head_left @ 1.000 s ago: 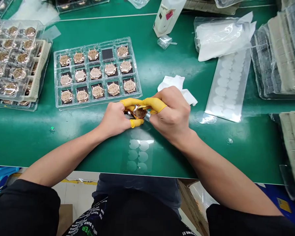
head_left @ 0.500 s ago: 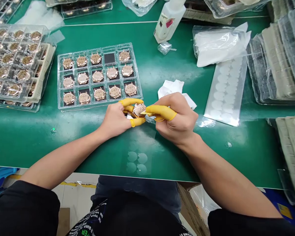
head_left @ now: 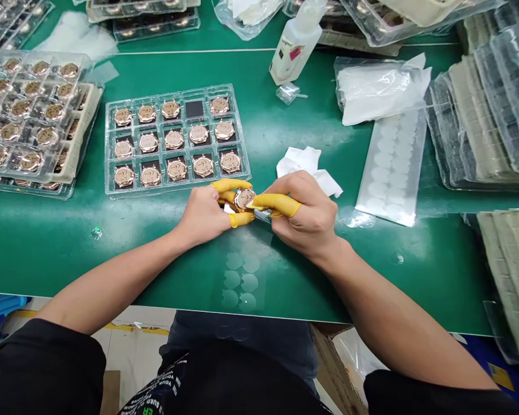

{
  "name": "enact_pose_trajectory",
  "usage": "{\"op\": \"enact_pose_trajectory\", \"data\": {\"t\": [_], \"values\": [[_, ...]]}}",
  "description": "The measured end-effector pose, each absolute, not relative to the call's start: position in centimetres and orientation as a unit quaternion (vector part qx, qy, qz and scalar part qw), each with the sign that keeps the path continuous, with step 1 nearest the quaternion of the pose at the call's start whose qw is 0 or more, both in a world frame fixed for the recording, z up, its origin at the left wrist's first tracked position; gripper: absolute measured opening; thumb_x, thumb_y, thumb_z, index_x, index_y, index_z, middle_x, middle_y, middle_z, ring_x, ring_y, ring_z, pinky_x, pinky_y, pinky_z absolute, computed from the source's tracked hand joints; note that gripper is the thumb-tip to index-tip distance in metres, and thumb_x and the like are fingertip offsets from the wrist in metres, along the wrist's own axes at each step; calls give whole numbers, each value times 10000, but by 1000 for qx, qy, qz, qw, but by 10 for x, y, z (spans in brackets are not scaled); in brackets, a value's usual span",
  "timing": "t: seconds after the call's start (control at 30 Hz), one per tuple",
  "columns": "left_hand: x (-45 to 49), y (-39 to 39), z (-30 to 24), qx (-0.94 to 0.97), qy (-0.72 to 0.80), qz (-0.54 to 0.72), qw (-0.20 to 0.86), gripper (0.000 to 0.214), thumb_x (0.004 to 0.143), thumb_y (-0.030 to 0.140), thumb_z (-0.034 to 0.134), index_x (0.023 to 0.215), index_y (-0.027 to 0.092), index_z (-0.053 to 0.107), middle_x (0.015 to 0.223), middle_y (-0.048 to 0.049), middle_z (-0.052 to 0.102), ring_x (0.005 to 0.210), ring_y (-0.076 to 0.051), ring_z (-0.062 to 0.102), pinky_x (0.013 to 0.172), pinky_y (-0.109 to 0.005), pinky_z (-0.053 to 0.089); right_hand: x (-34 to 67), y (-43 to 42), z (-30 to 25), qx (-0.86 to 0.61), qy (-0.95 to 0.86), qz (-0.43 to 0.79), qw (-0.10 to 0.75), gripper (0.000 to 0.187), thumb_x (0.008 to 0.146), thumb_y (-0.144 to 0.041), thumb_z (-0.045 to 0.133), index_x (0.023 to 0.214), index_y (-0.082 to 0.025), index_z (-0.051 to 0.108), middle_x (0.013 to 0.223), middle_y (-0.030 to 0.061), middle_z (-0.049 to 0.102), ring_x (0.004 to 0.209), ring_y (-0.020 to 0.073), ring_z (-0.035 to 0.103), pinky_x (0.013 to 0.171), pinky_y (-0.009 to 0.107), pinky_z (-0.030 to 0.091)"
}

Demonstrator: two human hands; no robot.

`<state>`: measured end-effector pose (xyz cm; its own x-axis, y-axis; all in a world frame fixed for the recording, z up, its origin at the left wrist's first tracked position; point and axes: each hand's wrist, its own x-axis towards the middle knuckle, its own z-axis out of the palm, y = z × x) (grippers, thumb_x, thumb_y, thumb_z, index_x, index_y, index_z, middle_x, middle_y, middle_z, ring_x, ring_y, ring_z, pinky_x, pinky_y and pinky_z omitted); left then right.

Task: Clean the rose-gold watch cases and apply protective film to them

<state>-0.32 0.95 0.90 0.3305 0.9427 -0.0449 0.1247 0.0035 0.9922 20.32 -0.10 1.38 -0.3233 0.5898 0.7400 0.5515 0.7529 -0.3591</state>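
Note:
My left hand, in yellow finger cots, is closed around the rim of a rose-gold watch case, its marked back facing up. My right hand also wears yellow finger cots. Its fingers are pinched together, with a small pale tip at the watch case's right edge; what they hold is too small to make out. Some clear film shows under these fingers. Just behind both hands lies a clear plastic tray of similar watch cases, with one compartment showing only its black pad. A crumpled white cloth lies behind my right hand.
Clear round stickers on a sheet lie near the front edge. Stacked watch trays stand left, stacked plastic trays right. A white bottle stands at the back, near a bag of white cloths and a sticker strip.
The view has shifted slightly. My right hand's fingertips have moved a little over the watch case, towards its lower right edge. My left hand keeps its hold.

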Motion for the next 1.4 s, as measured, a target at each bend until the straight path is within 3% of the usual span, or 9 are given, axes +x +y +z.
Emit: {"op": "enact_pose_trajectory", "data": {"t": [0.27, 0.43, 0.6, 0.87, 1.03, 1.13, 1.27, 1.33, 1.4], "values": [[-4, 9, 6, 613, 442, 375, 537, 558, 670, 277, 906, 1210, 189, 795, 993, -54, 839, 835, -185, 787, 795, -290, 649, 208, 2, 12, -343, -818, 40, 459, 315, 800, 23, 532, 888, -253, 656, 806, 23, 602, 728, 172, 561, 602, 326, 459], [-4, 10, 8, 621, 444, 372, 528, 577, 663, 297, 917, 1213, 178, 791, 970, -56, 840, 812, -187, 786, 776, -289, 645, 209, 5, 11, -340, -810, 33, 477, 245, 869, -59, 570, 900, -271, 686, 831, 27, 607, 737, 165, 601, 593, 327, 477], [-4, 7, 8, 654, 445, 365, 491, 521, 693, 253, 880, 1204, 193, 799, 977, -29, 843, 809, -177, 779, 803, -291, 636, 194, 3, 15, -332, -797, 22, 504, 361, 833, 43, 508, 949, -260, 666, 850, 14, 615, 768, 150, 598, 633, 306, 501], [-4, 4, 15, 710, 445, 341, 427, 455, 733, 148, 786, 1184, 205, 808, 892, 34, 832, 778, -136, 757, 781, -243, 612, 175, 1, 7, -346, -782, -53, 516, 309, 779, 50, 517, 854, -241, 587, 826, 16, 555, 741, 159, 518, 585, 307, 409], [-2, 8, 14, 649, 462, 356, 488, 533, 691, 221, 854, 1219, 186, 789, 966, -22, 844, 820, -167, 781, 804, -275, 623, 192, 7, 10, -443, -674, 110, 581, 118, 942, -187, 654, 988, -263, 732, 812, 10, 608, 707, 154, 590, 623, 324, 491], [-2, 12, 11, 605, 465, 362, 536, 593, 661, 275, 896, 1232, 170, 776, 934, -39, 831, 794, -161, 767, 766, -265, 616, 225, 19, 10, -550, -630, 163, 523, 230, 1017, -431, 625, 1113, -276, 765, 939, 61, 689, 924, 243, 681, 818, 453, 580], [-4, 13, 8, 617, 455, 368, 526, 601, 660, 296, 924, 1235, 190, 784, 904, -30, 809, 767, -144, 733, 770, -265, 599, 248, 25, 12, -614, -655, 72, 435, 310, 942, -451, 721, 1162, -242, 781, 1219, 144, 705, 1298, 377, 559, 1116, 663, 445], [-4, 13, 7, 618, 443, 373, 531, 603, 666, 292, 929, 1243, 194, 783, 918, -32, 808, 788, -150, 734, 792, -275, 602, 239, 20, 14, -603, -669, 111, 420, 380, 960, -453, 695, 1275, -246, 743, 1190, 130, 723, 1198, 332, 605, 1066, 604, 491], [-4, 12, 7, 617, 429, 377, 541, 602, 666, 280, 925, 1244, 195, 783, 902, -23, 802, 783, -152, 727, 791, -281, 605, 223, 12, 16, -568, -682, 239, 395, 452, 964, -487, 687, 1343, -241, 708, 1052, 93, 749, 963, 252, 648, 907, 480, 548]]}}
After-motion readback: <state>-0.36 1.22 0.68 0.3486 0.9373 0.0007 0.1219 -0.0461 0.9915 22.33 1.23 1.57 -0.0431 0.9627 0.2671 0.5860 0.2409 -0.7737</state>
